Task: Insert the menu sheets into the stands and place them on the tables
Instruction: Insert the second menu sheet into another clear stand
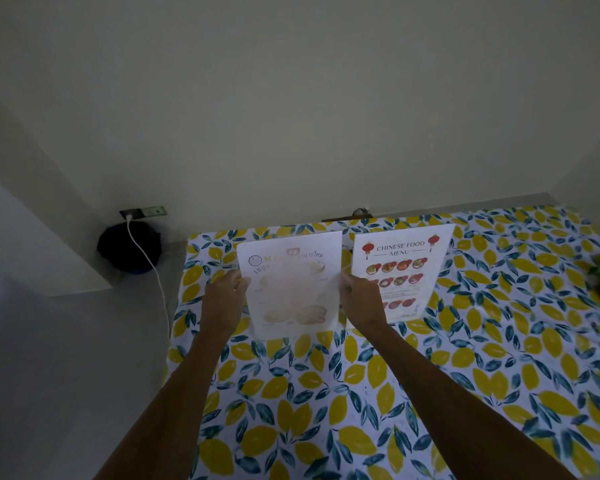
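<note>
The fingers of the left hand were closed on the left edge of the Thai menu sheet, and the right hand pinched the sheet's right edge in the same way, so the page hung upright between them over the far part of the table with its lemon-print cloth. Just to its right stood the Chinese food menu, already upright in what looked like a clear stand. To do this step well, I judged the person should keep both edges level and taut, line the bottom edge squarely with the stand's slot, and lower it without letting the paper bow (a slack sheet would catch or crease). Whether the Thai sheet was already in a stand I could not tell; glare washed out its middle and any clear holder was hard to make out. The right hand covered part of the Chinese menu, and a green thing at the right border was cut off.
</note>
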Demonstrator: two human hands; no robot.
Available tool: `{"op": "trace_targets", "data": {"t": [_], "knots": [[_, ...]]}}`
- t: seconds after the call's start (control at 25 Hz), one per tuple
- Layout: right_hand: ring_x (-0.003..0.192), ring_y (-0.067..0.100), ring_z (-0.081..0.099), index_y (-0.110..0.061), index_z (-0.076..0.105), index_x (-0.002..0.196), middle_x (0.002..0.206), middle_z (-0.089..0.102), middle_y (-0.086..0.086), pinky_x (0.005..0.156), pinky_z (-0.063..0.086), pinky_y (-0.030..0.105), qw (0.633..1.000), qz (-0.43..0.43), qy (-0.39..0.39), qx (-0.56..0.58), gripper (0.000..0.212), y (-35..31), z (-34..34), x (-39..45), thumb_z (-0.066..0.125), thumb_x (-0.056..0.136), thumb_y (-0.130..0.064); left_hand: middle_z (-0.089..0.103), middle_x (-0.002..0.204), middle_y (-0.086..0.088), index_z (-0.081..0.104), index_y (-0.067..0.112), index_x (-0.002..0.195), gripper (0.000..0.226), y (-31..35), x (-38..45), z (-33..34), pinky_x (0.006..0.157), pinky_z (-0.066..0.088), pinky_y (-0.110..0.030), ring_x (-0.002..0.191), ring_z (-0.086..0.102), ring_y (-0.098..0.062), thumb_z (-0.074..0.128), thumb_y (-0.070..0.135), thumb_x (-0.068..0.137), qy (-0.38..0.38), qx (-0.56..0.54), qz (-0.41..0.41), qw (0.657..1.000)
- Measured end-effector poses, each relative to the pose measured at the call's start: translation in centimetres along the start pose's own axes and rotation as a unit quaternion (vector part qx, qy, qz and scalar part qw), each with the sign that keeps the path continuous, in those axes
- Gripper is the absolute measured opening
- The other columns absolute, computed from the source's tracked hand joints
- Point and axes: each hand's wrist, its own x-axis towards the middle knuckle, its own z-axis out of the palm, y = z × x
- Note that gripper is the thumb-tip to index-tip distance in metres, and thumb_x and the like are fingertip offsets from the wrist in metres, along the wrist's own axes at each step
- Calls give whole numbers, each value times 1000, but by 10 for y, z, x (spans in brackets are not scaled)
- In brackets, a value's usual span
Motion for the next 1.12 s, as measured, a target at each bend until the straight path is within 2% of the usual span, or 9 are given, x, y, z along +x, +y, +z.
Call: {"op": "trace_targets", "data": {"t": [0.12, 0.2, 0.36, 0.48, 0.56, 0.64, 0.8, 0.96, 1.12], "knots": [[62, 29, 61, -3, 58, 125, 77, 70, 22, 57, 33, 26, 999, -5, -34, -8, 34, 2, -1, -1, 50, 93, -10, 74, 106, -14, 64, 7, 110, 26, -2, -6, 3, 67, 52, -33, 90, 70, -29, 56, 27, 95, 12, -9, 2, 1000], [64, 27, 57, -3, 55, 125, 80, 69, 21, 59, 35, 27, 998, 13, -62, 8, 35, 2, -1, -1, 50, 91, -11, 73, 111, -13, 62, 8, 114, 27, -4, -9, 4, 73, 57, -38, 97, 70, -30, 56, 26, 95, 3, -7, -1, 1000], [79, 33, 63, -4, 51, 127, 92, 68, 21, 66, 43, 31, 991, 49, -107, 56, 41, 2, -2, -2, 50, 88, -15, 73, 112, -12, 61, 11, 118, 29, -2, -14, 5, 76, 59, -44, 95, 71, -30, 58, 27, 93, -5, 5, -14, 1000], [100, 31, 64, -10, 43, 138, 114, 69, 15, 80, 52, 36, 982, 74, -153, 86, 54, 1, -7, -2, 55, 86, -22, 73, 111, -13, 60, 13, 121, 30, 4, -17, 6, 75, 55, -38, 92, 68, -30, 54, 22, 93, -25, -6, -15, 1000], [115, 31, 60, -13, 35, 145, 132, 61, 12, 91, 51, 37, 977, 69, -176, 94, 65, 0, -12, -4, 60, 87, -29, 70, 116, -11, 55, 16, 128, 36, 8, -20, 6, 79, 53, -37, 96, 66, -30, 52, 23, 93, -50, -14, -14, 999], [124, 31, 54, -12, 30, 148, 141, 54, 12, 98, 48, 38, 975, 65, -196, 80, 72, 1, -15, -4, 62, 88, -33, 67, 123, -10, 49, 17, 134, 42, 9, -21, 8, 85, 50, -36, 106, 64, -31, 54, 26, 93, -71, -24, -21, 997], [128, 31, 52, -12, 30, 146, 143, 53, 12, 97, 47, 37, 971, 59, -218, 74, 71, -1, -21, -4, 63, 88, -35, 64, 128, -10, 43, 14, 136, 50, 17, -24, 9, 83, 45, -32, 111, 62, -31, 57, 35, 93, -88, -17, -51, 995], [132, 32, 48, -17, 18, 153, 149, 45, 10, 100, 48, 41, 968, 61, -221, 104, 78, -1, -37, -13, 63, 90, -27, 51, 142, -17, 25, 4, 148, 73, 27, -30, 14, 100, 44, -44, 126, 52, -36, 61, 33, 91, -75, -31, -92, 992], [131, 32, 49, -18, 26, 151, 148, 46, 14, 105, 45, 46, 971, -46, -234, -1, 71, 15, -57, -36, 60, 90, -28, 32, 152, -25, 15, -3, 149, 81, 40, -53, 25, 105, 42, -50, 134, 40, -41, 59, 35, 91, -85, 53, -121, 988]]}}
